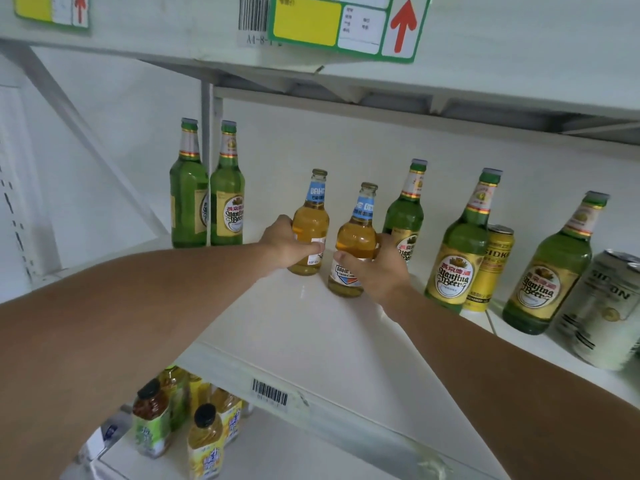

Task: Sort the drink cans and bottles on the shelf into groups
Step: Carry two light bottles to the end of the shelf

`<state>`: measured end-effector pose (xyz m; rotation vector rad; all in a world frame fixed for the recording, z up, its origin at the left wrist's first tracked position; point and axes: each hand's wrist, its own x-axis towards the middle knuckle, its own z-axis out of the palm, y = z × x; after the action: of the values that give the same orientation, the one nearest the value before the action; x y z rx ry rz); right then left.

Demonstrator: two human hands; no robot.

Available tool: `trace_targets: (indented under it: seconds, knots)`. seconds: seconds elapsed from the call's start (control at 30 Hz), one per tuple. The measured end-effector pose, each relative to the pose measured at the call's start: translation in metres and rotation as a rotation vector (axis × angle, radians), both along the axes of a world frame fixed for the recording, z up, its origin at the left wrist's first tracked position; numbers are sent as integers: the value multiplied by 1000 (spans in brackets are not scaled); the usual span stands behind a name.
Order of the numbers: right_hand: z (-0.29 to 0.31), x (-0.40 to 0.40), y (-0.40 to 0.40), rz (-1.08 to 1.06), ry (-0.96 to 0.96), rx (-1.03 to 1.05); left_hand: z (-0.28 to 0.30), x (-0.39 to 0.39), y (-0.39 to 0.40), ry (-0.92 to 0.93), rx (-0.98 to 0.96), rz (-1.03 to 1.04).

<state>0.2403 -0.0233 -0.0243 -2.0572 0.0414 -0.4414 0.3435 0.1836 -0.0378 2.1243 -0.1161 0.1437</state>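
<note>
Shelf: white shelf (311,334), white back wall; barcode sticker (269,393) on its front edge.
Overhead: upper shelf edge with green-bordered label (349,26) bearing a red arrow.
Left grip: left hand (287,244) curled round the left amber bottle (309,223), upright on the shelf.
Right grip: right hand (377,268) curled round the right amber bottle (356,240), upright, just beside the other.
Left of grips: two green bottles (207,188) at the back.
Right of grips: three green bottles (460,244), a yellow can (491,268) between two of them, a white can (602,310) at the far end.
Below: juice bottles (180,420) on the lower shelf.
</note>
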Motion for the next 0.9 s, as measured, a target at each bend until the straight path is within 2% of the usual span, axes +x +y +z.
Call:
trace_targets:
  seconds: [0.5,0.77,0.9]
  knots:
    - [5,-52,-11,33,-9,55,26,-132,33,-115,-47,19]
    - [19,-126,-18,-13,-29,9,30,-181,48,-113,-22,-57]
    - [24,-176,-23,-79,-34,53,29,-208,42,-104,-41,-141]
